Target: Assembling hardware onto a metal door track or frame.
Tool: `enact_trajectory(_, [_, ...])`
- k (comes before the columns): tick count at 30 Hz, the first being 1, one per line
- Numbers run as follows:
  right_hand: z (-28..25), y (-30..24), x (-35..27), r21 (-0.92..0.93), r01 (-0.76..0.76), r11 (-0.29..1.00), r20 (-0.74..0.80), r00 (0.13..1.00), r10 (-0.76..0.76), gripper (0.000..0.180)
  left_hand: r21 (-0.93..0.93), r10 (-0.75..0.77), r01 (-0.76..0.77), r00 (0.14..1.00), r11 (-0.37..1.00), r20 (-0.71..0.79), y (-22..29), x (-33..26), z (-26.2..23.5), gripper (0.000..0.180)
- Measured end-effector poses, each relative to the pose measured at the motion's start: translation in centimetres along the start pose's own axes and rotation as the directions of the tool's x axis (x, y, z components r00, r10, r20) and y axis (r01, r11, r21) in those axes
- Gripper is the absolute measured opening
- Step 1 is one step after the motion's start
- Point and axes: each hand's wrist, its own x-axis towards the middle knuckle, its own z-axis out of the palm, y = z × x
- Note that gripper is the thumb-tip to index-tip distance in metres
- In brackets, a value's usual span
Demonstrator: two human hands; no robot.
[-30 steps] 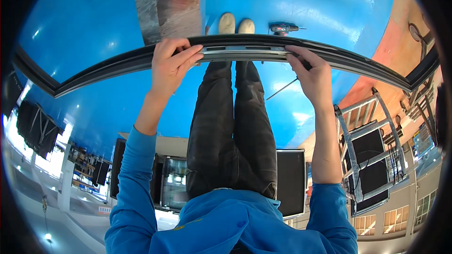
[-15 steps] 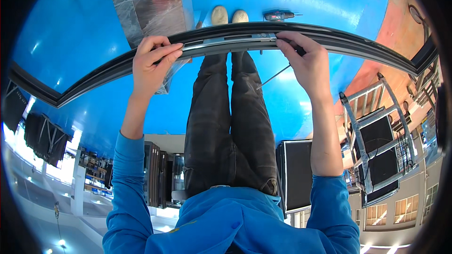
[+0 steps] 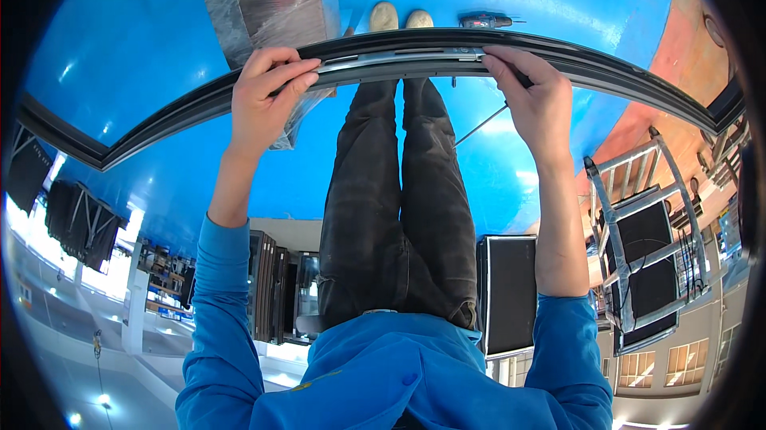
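Note:
A long black frame (image 3: 622,71) with a grooved profile spans the view in front of me, bent by the lens. Along its middle stretch lies a slim silver slotted metal strip (image 3: 399,57), resembling a window friction hinge. The strip's left end is pinched between thumb and fingers of my left hand (image 3: 267,107). At its other end, the thumb and forefinger of my right hand (image 3: 538,107) close on the strip. A thin dark rod (image 3: 483,125) slants down-left from beneath my right palm; whether that hand holds it is hidden.
Beyond the frame, a plastic-wrapped stack (image 3: 287,7) and a power drill (image 3: 484,21) lie on the blue floor (image 3: 144,23). To the right stands a metal rack (image 3: 618,246) with dark panels. Another dark panel (image 3: 511,294) is beside my legs, opposite several upright panels (image 3: 267,286).
Both hands, the frame and the strip sit slightly higher and farther right in the picture, as does most of the surroundings. Each hand keeps its pinch on the strip.

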Motion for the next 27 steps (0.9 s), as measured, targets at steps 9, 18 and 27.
enact_trajectory(9, [-0.6,0.5,0.6,0.126,-0.133,0.983,0.031,0.991,0.131,0.019,-0.026,-0.064,0.066,0.995,0.998,0.074,0.3,1.3,-0.3,0.018])
enact_trajectory(18, [-1.9,2.2,-3.7,0.544,-0.463,0.7,0.191,0.881,0.434,0.016,0.071,0.039,-0.039,0.999,0.997,0.002,-0.3,0.8,0.4,0.017])
enact_trajectory(27, [8.4,21.5,-9.6,0.745,-0.583,0.325,0.223,0.676,0.703,0.024,0.185,0.084,-0.081,0.996,0.979,-0.009,-0.2,1.1,0.9,0.018])
